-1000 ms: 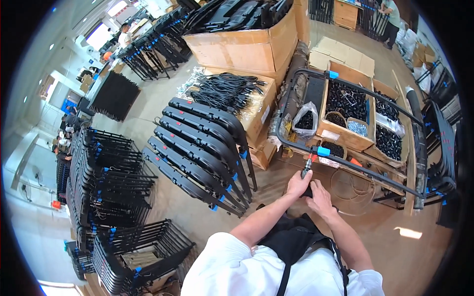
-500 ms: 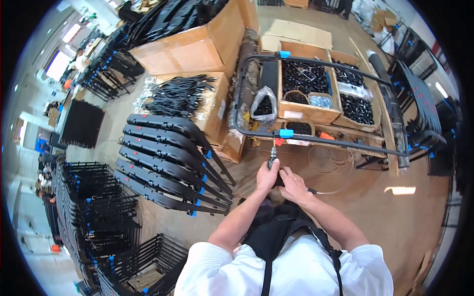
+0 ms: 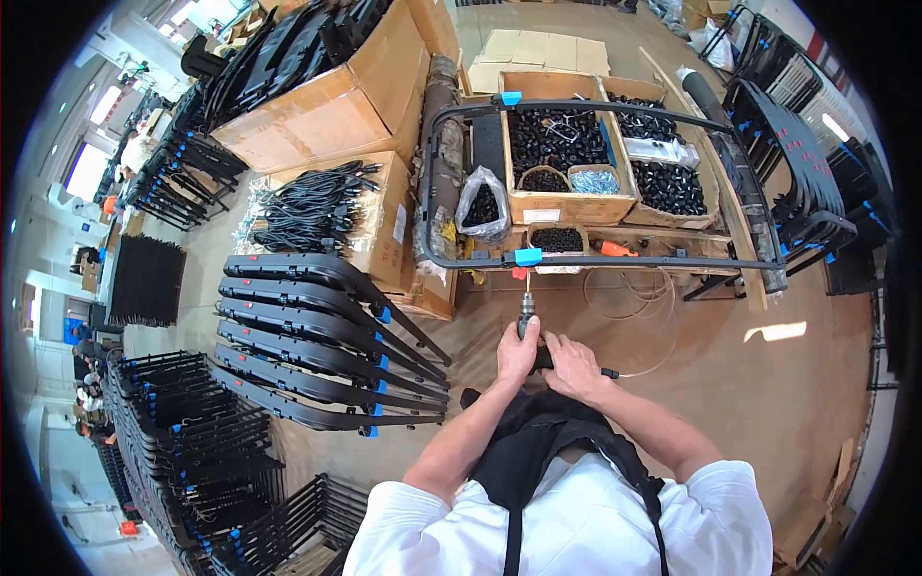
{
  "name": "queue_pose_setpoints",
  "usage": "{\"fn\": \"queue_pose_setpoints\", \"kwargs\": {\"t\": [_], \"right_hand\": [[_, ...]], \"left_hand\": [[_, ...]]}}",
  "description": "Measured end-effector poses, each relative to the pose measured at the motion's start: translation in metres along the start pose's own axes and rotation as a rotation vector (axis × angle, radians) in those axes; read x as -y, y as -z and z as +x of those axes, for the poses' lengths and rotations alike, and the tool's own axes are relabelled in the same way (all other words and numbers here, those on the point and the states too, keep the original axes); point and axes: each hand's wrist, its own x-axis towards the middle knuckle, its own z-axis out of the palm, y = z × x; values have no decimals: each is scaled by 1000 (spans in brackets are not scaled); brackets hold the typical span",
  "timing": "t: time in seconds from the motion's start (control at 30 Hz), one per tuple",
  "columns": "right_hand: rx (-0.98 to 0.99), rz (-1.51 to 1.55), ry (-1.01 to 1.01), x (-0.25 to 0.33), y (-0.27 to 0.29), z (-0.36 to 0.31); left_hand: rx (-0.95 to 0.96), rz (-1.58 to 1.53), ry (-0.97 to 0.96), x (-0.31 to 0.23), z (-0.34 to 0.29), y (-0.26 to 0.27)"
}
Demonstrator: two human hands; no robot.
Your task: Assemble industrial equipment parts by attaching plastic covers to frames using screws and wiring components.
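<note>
A drill-like power driver (image 3: pixel 527 305) points away from me, its long thin bit reaching up to the near bar of a black tubular frame (image 3: pixel 634 261). The tip ends just below a blue clip (image 3: pixel 527 256) on that bar, beside a small red piece (image 3: pixel 520 274); whether it touches, I cannot tell. My left hand (image 3: pixel 517 355) is wrapped around the tool's body behind the chuck. Against it, my right hand (image 3: pixel 573 367) is closed over the tool's rear part, fingers bent. A dark connector (image 3: pixel 608 372) with a clear hose sticks out by the right hand.
Inside the frame's outline stand cardboard boxes (image 3: pixel 567 209) of black parts, a plastic bag (image 3: pixel 483 206) of small parts and an orange tool (image 3: pixel 617 249). At left are stacked black frames (image 3: pixel 307 331) and a box heaped with cables (image 3: pixel 317 206). A hose (image 3: pixel 663 326) loops over the floor.
The whole view has shifted, so the frame and boxes sit farther left and slightly higher. Both hands keep their hold on the driver, whose bit stays at the blue clip.
</note>
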Motion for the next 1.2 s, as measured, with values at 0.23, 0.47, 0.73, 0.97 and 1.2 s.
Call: {"fn": "queue_pose_setpoints", "kwargs": {"t": [0.23, 0.47, 0.73, 0.97, 1.2], "right_hand": [[18, 17, -23, -10, 6, 2], [33, 18, -22, -13, 9, 3], [-2, 48, 1, -16, 5, 4], [30, 33, -37, -16, 12, 10], [66, -8, 9, -12, 19, 22]], "left_hand": [[-9, 31, 13, -9, 2, -8], [-8, 17, 42, -2, 5, -10], [9, 65, 38, -6, 9, -5], [-2, 70, 39, -19, 10, -9], [-4, 82, 10, -15, 20, -6]]}}
